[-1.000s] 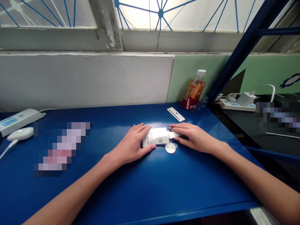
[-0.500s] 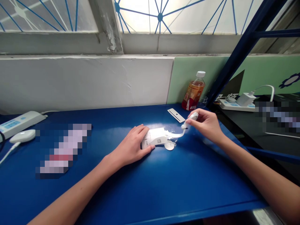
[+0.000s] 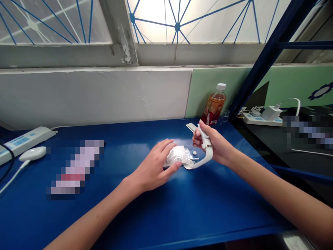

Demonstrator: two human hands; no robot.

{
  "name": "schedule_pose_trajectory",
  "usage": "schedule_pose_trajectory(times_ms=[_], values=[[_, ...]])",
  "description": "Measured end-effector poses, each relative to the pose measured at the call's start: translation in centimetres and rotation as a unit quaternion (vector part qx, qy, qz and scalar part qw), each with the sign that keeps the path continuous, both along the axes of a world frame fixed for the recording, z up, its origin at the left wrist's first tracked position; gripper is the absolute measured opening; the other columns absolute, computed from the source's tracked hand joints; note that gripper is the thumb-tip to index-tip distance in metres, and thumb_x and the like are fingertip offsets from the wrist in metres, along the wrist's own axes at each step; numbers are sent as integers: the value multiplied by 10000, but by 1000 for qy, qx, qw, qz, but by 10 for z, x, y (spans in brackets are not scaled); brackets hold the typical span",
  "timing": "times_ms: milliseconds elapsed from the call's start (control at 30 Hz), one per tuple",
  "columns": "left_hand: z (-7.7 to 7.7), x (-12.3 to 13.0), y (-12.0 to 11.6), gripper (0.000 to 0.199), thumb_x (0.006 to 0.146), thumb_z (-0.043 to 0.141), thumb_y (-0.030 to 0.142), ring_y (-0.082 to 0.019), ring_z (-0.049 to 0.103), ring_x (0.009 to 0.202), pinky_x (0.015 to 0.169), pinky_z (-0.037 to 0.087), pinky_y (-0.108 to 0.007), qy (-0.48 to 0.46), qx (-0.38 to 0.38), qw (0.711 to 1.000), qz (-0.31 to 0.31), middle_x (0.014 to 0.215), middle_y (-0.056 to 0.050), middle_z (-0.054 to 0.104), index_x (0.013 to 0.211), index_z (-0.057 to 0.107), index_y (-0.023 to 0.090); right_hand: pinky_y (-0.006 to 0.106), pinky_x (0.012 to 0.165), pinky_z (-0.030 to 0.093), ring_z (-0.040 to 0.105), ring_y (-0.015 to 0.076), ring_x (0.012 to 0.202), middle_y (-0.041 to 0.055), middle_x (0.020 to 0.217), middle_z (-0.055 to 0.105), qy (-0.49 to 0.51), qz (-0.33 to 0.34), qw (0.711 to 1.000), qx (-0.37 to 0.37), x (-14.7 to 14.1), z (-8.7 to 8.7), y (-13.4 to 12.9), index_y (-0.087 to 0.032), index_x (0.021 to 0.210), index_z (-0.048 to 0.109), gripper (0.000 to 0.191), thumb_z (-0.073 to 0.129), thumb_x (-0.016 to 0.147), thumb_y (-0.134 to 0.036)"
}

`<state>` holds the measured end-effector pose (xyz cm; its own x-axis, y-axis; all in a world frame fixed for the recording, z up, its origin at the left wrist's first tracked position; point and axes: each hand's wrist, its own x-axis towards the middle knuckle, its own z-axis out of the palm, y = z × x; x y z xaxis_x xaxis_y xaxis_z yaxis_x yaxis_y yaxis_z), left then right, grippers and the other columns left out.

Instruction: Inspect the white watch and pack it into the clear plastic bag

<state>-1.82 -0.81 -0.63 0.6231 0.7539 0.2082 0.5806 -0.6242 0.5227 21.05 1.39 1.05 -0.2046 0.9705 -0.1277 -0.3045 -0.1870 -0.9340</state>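
My left hand (image 3: 157, 166) lies over a small clear plastic packet (image 3: 185, 152) with white contents, its thumb and fingers closed around the near end. My right hand (image 3: 213, 141) is closed around a white plastic piece (image 3: 206, 140), held just above the table. From that piece a white curved band (image 3: 206, 159) bends down and left toward a white round disc (image 3: 188, 165) beside the packet. Whether band and disc are joined I cannot tell. Behind my right fingers lies a flat white card (image 3: 190, 126), partly hidden.
A bottle of amber drink (image 3: 214, 104) stands at the back right, near a blue metal post (image 3: 256, 74). On the blue table (image 3: 145, 215), a white power strip (image 3: 28, 140), a white oval device with a cable (image 3: 32, 153) and a blurred-out object (image 3: 78, 166) lie to the left.
My right hand has turned and drawn slightly left, and the white band now curves below it. My left hand has shifted right over the packet, whose printed label is no longer visible.
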Motion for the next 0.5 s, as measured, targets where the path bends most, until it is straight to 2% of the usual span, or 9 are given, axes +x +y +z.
schedule_pose_trajectory(times_ms=[67,100,167,233,300,433,500], values=[[7,11,-4,396,995,433,463,-274,586,1187,1008,460,-415,-89,-64,994,-2,1308,-116,618,1247,572,191,253,521,427,493,141,550,-9,566,506,19,4,1000,7,-16,6,5,-206,652,578,492,663,768,-676],[10,17,-5,367,998,429,467,-252,649,1041,908,508,-383,-126,-104,987,5,1172,-96,681,1163,606,191,245,525,427,498,134,551,-7,582,534,30,-3,999,14,-24,8,8,-202,671,597,490,653,776,-677],[12,28,-5,362,993,442,468,-230,670,927,834,516,-338,-210,-185,960,10,1022,-83,716,1052,632,167,233,551,442,528,124,570,-2,610,579,48,-19,998,31,-40,11,16,-189,683,627,462,676,781,-638],[13,38,-3,399,981,452,492,-221,685,859,796,518,-314,-286,-275,918,16,910,-85,730,975,646,144,229,619,478,594,127,645,8,678,637,73,-27,996,51,-53,11,25,-180,690,648,421,704,785,-586],[12,44,0,415,957,493,517,-199,687,747,740,523,-295,-339,-316,886,31,817,-75,726,897,652,139,250,703,510,651,145,742,32,785,705,109,-10,993,39,-60,9,31,-177,732,668,383,673,833,-547],[12,47,3,387,955,519,474,-169,662,656,656,522,-264,-412,-336,846,45,741,-63,709,890,673,126,297,802,536,698,166,833,59,896,759,206,102,973,-12,-58,2,37,-177,959,698,376,429,1000,-437],[11,46,0,357,962,519,436,-158,652,631,627,519,-253,-433,-365,823,38,741,-65,709,934,678,118,313,849,538,705,172,894,65,988,763,244,156,957,-22,-53,-2,37,-160,1075,686,398,340,1027,-351]])
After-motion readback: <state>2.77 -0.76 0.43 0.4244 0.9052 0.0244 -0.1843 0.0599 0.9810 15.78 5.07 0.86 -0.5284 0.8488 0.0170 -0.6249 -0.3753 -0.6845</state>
